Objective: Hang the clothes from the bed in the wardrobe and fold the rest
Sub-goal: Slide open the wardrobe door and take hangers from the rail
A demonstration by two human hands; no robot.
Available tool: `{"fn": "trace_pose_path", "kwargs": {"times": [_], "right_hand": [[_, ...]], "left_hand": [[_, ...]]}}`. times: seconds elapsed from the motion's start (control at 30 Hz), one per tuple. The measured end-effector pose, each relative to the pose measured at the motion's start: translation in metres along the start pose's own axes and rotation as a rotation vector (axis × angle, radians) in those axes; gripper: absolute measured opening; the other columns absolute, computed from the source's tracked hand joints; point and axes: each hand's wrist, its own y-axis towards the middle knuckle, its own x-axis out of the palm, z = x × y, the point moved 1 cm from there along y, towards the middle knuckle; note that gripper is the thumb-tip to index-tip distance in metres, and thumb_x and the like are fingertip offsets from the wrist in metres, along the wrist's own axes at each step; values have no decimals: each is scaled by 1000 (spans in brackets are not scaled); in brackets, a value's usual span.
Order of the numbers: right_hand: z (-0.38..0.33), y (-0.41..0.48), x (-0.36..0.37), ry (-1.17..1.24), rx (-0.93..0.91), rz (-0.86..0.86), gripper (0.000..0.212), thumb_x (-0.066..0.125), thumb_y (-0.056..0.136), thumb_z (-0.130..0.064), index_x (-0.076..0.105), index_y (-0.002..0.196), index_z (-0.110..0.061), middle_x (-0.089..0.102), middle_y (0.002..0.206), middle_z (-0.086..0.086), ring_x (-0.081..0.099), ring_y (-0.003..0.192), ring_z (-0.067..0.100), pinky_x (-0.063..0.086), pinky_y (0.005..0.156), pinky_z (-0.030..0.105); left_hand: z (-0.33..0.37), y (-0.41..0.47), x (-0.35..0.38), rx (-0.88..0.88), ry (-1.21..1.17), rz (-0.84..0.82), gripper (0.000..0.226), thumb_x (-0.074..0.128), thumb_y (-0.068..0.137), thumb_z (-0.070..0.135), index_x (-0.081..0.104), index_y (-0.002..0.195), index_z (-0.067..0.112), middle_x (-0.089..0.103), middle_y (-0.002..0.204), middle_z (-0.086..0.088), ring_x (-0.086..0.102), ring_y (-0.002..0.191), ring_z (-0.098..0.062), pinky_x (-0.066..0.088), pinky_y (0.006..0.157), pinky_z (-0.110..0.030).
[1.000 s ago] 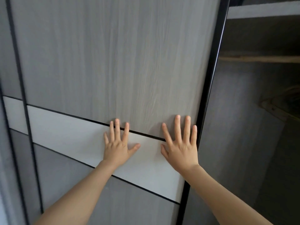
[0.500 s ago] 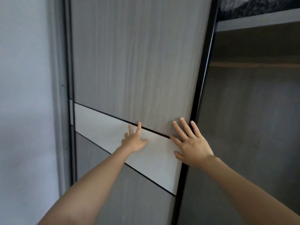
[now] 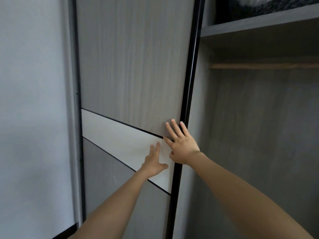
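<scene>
Wardrobe [image 3: 255, 144] is standing directly in front of me; its sliding door [image 3: 134, 66] is covering the left part, and the compartment to the right is standing open. I am pressing both hands on the door near its black edge frame [image 3: 189, 83]. Right hand [image 3: 181, 145]: released, fingers straight and spread, lying flat across the thin black line where the wood-grain panel is meeting the white band [image 3: 117, 133], outermost finger just beside the frame. Left hand [image 3: 153, 163]: also released, fingers straight, resting on the white band just below and left of the right hand, thumb pointing toward the frame. Neither hand is grasping anything. Inside the open compartment a hanging rail [image 3: 264, 66] is running across under a shelf [image 3: 259, 25]; something dark and furry [image 3: 259, 4] is sitting on that shelf, too cropped to identify. A plain wall [image 3: 31, 83] is showing left of the door.
</scene>
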Motion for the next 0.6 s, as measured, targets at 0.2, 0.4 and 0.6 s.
{"fn": "trace_pose_path", "kwargs": {"times": [0.2,0.4,0.6], "right_hand": [[-11,28,0,-37,2,-14,63,39,92,-38,20,149,-20,-21,153,18,-28,138,38,-31,98,50],[-16,43,3,-97,-6,-48,66,39,90,-40,16,150,-21,-22,153,19,-30,137,39,-33,94,51],[-11,31,-4,138,-86,167,66,48,86,-27,26,148,-21,-8,156,19,-13,143,35,-16,112,43]], "left_hand": [[-19,19,-10,-13,-61,10,103,64,87,28,-21,145,29,-26,154,-4,5,145,-26,19,115,-41],[-33,30,-19,-4,3,1,99,60,89,28,-22,145,30,-25,154,-4,14,144,-28,23,111,-38],[-21,8,-40,-42,207,224,70,50,94,32,10,151,21,7,158,-11,27,138,-33,32,105,-41]]}}
